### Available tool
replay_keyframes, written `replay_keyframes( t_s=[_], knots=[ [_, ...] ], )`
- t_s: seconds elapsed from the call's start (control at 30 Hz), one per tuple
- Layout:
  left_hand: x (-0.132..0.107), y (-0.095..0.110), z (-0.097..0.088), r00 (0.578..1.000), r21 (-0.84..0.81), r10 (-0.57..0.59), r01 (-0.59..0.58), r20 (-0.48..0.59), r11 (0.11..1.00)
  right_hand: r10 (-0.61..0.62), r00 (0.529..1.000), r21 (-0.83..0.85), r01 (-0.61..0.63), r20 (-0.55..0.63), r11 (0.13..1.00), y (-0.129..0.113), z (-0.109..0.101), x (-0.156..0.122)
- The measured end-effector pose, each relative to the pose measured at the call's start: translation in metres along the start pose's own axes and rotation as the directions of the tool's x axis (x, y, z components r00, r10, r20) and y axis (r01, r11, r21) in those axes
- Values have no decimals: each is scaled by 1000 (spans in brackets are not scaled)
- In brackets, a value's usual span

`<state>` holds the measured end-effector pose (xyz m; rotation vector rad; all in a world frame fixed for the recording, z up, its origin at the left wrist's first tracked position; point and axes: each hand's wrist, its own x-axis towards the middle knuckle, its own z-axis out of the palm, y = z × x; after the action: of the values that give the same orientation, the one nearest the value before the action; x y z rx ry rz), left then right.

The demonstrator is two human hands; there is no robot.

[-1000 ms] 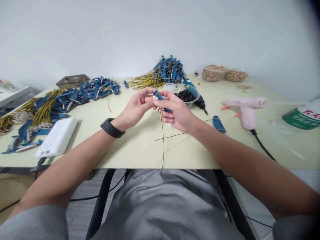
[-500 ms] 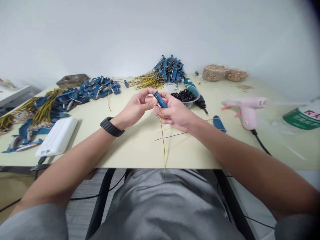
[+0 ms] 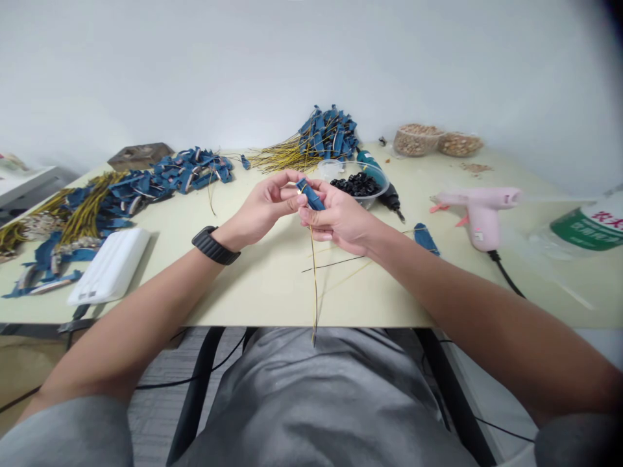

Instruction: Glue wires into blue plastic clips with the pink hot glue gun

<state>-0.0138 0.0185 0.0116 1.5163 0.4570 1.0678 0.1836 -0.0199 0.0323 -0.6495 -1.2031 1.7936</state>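
Observation:
Both hands meet over the middle of the table around a small blue strip-like piece (image 3: 310, 196). My left hand (image 3: 267, 206) pinches its upper left end between thumb and fingers. From the other side, my right hand (image 3: 343, 217) has its thumb and fingers closed on the piece's lower part. A thin yellow and dark wire (image 3: 314, 272) trails down from the piece past the table's front edge. Under my right forearm more wire lies on the table, running to a second blue piece (image 3: 426, 240). The fingers hide part of the held piece.
A clear bowl of black bits (image 3: 360, 185) and a dark green tool (image 3: 389, 194) stand just behind my hands. Blue pieces with yellow wires (image 3: 328, 133) are heaped at the back. A pink glue gun (image 3: 484, 214) lies right; a white power bank (image 3: 111, 266) lies left.
The wire's hanging end has swung slightly left, and the blue piece has tilted a little in my fingers. Both hands keep their grip in nearly the same place.

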Motion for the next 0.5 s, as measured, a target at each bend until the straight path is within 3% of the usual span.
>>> replay_keyframes(
  t_s=[0.5],
  knots=[
    [2, 2, 3, 997, 48, -5, 8, -75, 999, -25, 999, -69, 23, -29, 997, 2, 2, 1]
  ],
)
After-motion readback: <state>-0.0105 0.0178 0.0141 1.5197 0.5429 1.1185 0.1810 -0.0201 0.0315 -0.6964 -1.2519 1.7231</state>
